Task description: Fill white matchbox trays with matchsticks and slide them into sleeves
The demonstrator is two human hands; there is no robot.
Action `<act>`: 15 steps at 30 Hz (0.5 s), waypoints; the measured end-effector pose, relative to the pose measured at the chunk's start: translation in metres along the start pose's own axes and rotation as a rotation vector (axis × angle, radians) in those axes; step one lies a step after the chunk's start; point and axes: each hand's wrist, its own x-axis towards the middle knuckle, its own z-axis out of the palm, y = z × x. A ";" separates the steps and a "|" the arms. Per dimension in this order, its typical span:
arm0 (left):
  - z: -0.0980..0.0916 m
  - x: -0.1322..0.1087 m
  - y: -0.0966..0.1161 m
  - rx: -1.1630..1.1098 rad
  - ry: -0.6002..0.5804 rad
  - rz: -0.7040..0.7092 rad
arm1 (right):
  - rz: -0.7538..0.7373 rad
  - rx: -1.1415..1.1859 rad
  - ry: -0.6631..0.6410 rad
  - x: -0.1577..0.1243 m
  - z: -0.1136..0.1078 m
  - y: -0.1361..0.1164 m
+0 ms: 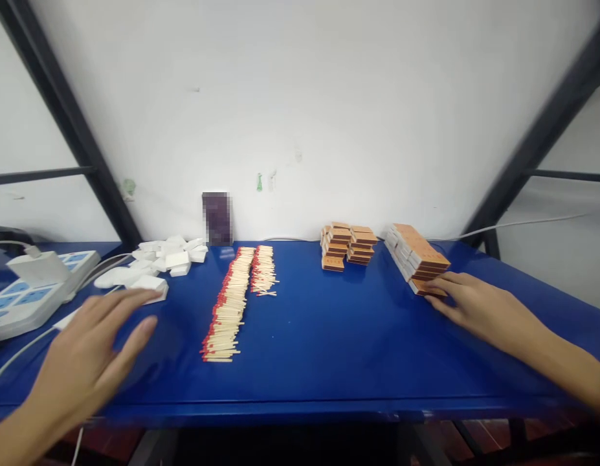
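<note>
At the left, my left hand [98, 346] has its thumb and fingers apart, and its fingertips reach the nearest white matchbox tray [151, 285]. More white trays [177, 260] lie in a loose heap behind it. On the right, my right hand [479, 307] has its fingers and thumb around the end of a matchbox cover [421, 287] at the near bottom of a stack [416, 249] of orange-brown covers. Two rows of red-tipped matches, a long one [232, 307] and a short one [263, 268], lie between my hands.
Orange-brown matchboxes [351, 243] stand piled near the wall. A dark pixelated panel [217, 219] leans there too. A white power strip [42, 291] with a plugged-in charger [37, 268] and cables sits at the left of the blue table [309, 362]. Dark frame bars [523, 142] slant at both sides.
</note>
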 end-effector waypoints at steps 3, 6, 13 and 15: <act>-0.007 0.029 -0.038 0.313 -0.149 0.034 | -0.044 0.011 0.059 0.011 -0.010 -0.020; -0.006 0.041 -0.063 0.503 -0.309 0.019 | -0.059 0.016 0.080 0.038 -0.022 -0.036; 0.016 0.042 -0.072 0.468 -0.431 0.147 | -0.123 0.026 -0.046 0.127 -0.020 -0.029; 0.020 0.041 -0.070 0.415 -0.414 0.169 | -0.162 0.032 -0.078 0.141 -0.008 -0.022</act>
